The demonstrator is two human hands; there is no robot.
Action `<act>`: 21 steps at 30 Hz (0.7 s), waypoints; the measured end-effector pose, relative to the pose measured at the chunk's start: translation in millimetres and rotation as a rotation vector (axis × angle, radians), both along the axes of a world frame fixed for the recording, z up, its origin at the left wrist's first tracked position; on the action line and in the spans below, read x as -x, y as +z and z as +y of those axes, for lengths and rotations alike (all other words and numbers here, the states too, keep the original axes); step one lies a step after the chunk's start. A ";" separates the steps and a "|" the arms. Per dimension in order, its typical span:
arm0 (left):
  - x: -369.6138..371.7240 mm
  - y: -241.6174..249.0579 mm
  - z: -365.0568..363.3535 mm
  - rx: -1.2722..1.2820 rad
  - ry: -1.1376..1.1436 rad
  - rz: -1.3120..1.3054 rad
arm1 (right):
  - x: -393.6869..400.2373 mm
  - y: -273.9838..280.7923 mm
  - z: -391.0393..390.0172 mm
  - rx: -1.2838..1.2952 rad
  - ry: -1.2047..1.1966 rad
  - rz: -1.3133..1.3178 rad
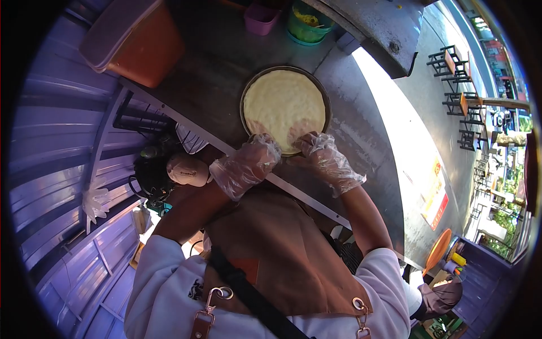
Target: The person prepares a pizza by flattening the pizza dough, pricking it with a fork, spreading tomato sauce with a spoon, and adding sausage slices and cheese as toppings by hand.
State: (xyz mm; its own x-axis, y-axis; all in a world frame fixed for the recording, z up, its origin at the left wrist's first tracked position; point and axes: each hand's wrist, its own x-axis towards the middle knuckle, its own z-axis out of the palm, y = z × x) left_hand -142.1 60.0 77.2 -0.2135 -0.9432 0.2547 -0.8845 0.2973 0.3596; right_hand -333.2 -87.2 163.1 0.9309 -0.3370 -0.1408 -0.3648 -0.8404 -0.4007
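Observation:
A round metal pan holds a flat, pale sheet of dough that reaches close to its rim. My left hand, in a clear plastic glove, is at the pan's near left edge with its fingers bent and closed on the edge of the dough. At the near right edge, my right hand, gloved the same way, also has its fingers curled together on the dough's edge. Loose glove plastic lies over the dough in front of both hands. The fingertips are partly hidden.
On the dark metal table stand a lidded orange-brown tub, a pink container and a green bowl of yellow food. A metal appliance juts in at the top right. Another person is at the lower right.

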 end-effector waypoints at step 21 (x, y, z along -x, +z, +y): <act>-22.0 20.6 5.2 0.139 -0.011 0.154 | -18.3 1.2 7.3 0.046 -0.008 0.104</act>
State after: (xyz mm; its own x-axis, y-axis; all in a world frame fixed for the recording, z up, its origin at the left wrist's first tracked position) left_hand -120.1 65.2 97.8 -0.1720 -0.8946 0.4123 -0.8190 0.3625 0.4449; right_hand -314.9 -79.9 164.3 0.9094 -0.3527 -0.2207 -0.4092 -0.8539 -0.3215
